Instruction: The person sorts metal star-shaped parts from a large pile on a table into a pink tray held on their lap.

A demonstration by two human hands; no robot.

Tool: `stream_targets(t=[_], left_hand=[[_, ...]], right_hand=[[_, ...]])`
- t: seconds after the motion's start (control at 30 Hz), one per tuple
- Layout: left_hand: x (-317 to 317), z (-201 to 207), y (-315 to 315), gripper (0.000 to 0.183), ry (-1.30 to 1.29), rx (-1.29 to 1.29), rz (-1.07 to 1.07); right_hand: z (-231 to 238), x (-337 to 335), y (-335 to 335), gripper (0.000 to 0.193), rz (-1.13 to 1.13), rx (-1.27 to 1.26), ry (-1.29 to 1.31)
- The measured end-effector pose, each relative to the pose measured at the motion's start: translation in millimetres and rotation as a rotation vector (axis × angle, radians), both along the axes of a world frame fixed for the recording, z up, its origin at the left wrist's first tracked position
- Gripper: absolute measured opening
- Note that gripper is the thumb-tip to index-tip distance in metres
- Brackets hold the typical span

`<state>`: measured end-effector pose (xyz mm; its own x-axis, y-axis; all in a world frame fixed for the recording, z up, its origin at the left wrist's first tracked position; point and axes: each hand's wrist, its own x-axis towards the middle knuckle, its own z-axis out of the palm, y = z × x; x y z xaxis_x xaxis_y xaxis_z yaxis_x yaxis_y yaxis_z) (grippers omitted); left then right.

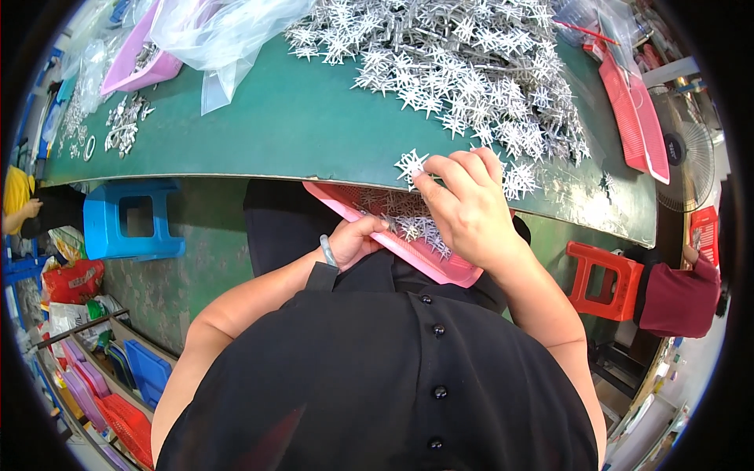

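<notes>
A pink plastic basket (pixel 449 271) rests on my lap, partly under the table edge, with several silver star-shaped metal pieces (pixel 424 233) inside it. My left hand (pixel 356 242), with a pale bangle at the wrist, is closed on the basket's near left rim, thumb over the edge. Above the table's front edge, my right hand (pixel 471 206) pinches a silver spiky star-shaped piece (pixel 411 165) between thumb and forefinger. A large heap of the same star pieces (pixel 479 71) covers the table just beyond that hand, with a few strays beside its wrist.
On the green table (pixel 259 133) are a lilac basket (pixel 145 74), clear plastic bags (pixel 228 47), small metal parts (pixel 124 125) and red-pink baskets (pixel 632 110). A fan (pixel 691 149) stands at right. Blue (pixel 133 220) and red stools (pixel 601 282) flank me. People sit at both sides.
</notes>
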<state>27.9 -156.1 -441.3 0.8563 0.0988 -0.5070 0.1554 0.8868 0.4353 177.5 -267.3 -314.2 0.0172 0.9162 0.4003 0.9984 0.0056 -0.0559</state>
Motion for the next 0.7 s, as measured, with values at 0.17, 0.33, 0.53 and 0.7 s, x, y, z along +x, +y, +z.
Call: stream_targets(t=[0.17, 0.33, 0.53, 0.7], left_hand=[[0, -3, 0, 0.030, -0.020, -0.010, -0.006], [3, 7, -2, 0.034, -0.047, -0.018, 0.021], [1, 3, -1, 0.035, -0.063, -0.015, 0.011], [-1, -7, -2, 0.031, -0.047, -0.010, 0.000]], right_hand=[[-5, 0, -2, 0.027, -0.010, 0.021, -0.013], [-4, 2, 2, 0.026, -0.020, 0.034, 0.120], [7, 7, 10, 0.030, -0.026, -0.029, 0.210], [8, 10, 25, 0.029, -0.168, -0.046, 0.136]])
